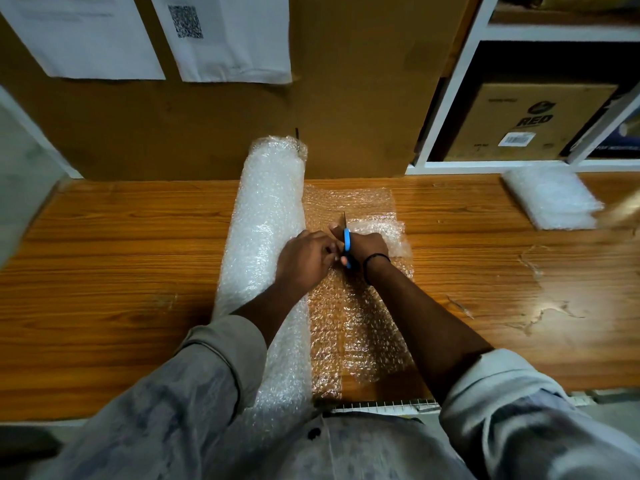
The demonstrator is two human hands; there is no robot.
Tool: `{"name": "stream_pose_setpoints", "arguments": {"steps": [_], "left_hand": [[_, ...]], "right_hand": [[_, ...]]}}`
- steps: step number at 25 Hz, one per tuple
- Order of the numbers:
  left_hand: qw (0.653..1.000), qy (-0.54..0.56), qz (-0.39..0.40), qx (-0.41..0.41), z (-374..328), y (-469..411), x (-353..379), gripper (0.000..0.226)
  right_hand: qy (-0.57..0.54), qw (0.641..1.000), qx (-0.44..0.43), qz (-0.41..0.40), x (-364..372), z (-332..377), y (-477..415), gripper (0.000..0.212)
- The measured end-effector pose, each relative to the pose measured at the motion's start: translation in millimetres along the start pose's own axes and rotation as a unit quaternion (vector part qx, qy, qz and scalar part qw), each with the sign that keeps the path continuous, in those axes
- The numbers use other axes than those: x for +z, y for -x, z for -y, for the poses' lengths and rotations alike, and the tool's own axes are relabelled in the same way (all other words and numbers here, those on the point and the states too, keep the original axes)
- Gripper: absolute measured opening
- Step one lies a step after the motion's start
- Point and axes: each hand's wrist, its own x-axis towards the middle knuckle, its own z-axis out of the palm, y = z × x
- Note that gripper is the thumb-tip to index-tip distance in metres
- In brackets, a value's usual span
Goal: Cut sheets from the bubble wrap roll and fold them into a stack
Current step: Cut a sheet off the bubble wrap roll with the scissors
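We see the bubble wrap roll (270, 237) on the table (121, 254), with the sheet (349, 327) spread just right of it. Right hand (365, 245) grips the blue scissors (347, 245) beside the roll. Left hand (304, 259), at the roll's right edge, pinches the sheet. Folded stack (550, 199) sits well right of the roll.

Probably a packing storeroom: shelved carton (533, 126), cardboard (242, 126), wooden bench (121, 254)

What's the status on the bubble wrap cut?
Right hand grips scissors, blade partway along unrolled sheet. Left hand pinches it beside roll. Folded stack far right, nothing blocking.
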Motion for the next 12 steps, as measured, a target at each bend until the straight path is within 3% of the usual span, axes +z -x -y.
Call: {"name": "stream_pose_setpoints", "arguments": {"steps": [6,12], "left_hand": [[1.0,0.008,-0.002,-0.006,6,-4,8,0.003],[1.0,0.022,-0.001,0.006,9,-5,12,0.007]], "right_hand": [[0.036,0.999,-0.006,0.003,-5,14,-4,0.079],[0.045,0.999,-0.011,0.018,-1,6,-47,0.107]]}}
